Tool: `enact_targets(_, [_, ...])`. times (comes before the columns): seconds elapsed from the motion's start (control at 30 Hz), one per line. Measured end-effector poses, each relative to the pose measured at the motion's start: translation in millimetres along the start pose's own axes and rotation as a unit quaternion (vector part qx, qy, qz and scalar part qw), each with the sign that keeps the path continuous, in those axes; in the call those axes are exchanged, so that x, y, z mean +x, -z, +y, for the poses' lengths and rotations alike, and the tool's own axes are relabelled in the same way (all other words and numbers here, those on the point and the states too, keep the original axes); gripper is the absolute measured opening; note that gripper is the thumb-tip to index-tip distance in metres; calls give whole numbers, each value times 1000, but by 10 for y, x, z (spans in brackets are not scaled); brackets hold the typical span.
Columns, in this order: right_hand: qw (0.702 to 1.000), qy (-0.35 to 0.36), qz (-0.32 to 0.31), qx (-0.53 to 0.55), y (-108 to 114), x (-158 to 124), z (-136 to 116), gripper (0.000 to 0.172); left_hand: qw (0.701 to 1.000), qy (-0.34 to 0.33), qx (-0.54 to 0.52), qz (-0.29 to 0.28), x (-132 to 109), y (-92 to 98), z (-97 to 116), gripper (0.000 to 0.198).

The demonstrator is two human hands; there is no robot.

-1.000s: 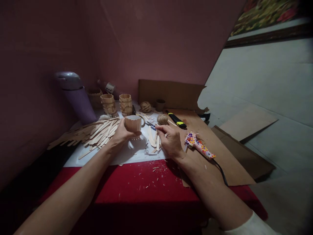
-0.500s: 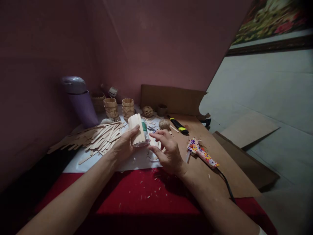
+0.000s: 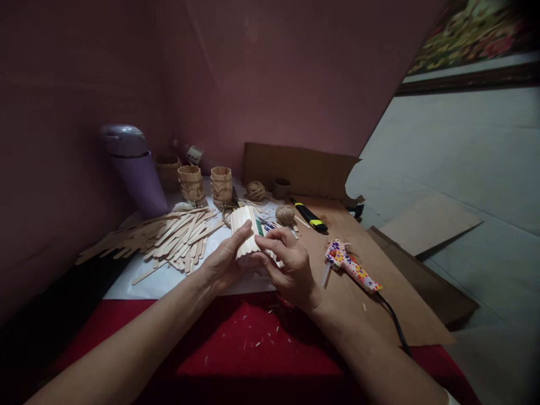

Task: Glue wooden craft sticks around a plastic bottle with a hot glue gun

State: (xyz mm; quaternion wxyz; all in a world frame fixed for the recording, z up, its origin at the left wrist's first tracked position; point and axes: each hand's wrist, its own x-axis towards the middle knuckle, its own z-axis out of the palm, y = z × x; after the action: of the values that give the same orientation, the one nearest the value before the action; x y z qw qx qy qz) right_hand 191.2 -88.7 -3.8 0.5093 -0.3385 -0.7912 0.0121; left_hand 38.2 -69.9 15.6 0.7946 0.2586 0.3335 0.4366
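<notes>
As I look on, one stick-clad container [image 3: 242, 216], partly green where uncovered, is held tilted above the white sheet [image 3: 122, 287], firmly in the left hand [image 3: 228, 259], thumb across its slats. Right hand [image 3: 289, 261]: fingers bent, narrowly spaced, tips at the container's right edge; whether they pinch anything, I cannot tell. Loose sticks [image 3: 169, 239]: one heap, left. Twine ball [image 3: 285, 214]: one, beyond the right hand. Glue gun [image 3: 354, 270]: one, flower-patterned, lying on brown cardboard [image 3: 405, 315], right.
</notes>
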Motion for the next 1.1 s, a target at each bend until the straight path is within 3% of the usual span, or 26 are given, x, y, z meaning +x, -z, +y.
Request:
enact_targets(0.27, [1000, 10, 12, 13, 3, 14, -1, 25, 999, 27, -15, 29, 2, -17, 1, 32])
enact_targets(0.47, [999, -15, 22, -25, 9, -5, 2, 31, 993, 56, -95, 35, -16, -53, 77, 32])
enact_targets(0.63, [998, -16, 60, -21, 57, 21, -19, 15, 990, 48, -102, 80, -25, -65, 110, 37])
enact_targets(0.73, [993, -77, 86, -9, 141, 82, -12, 8, 990, 41, -90, 105, -27, -74, 109, 43])
enact_targets(0.83, [981, -169, 95, 29, 353, 188, -5, 17, 990, 8, -61, 127, -24, -72, 97, 44])
enact_targets(0.93, [973, -220, 59, 33, 725, 279, 40, 35, 991, -48, -36, 117, -19, -55, 88, 40])
enact_targets(1.03, [959, -264, 2, -101, 1160, 231, 195, 33, 992, -75, -22, 102, -13, -32, 89, 35])
enact_targets(1.1, [926, -288, -72, -233, 1395, 87, 351, 25, 991, -87, -14, 98, -10, -21, 91, 30])
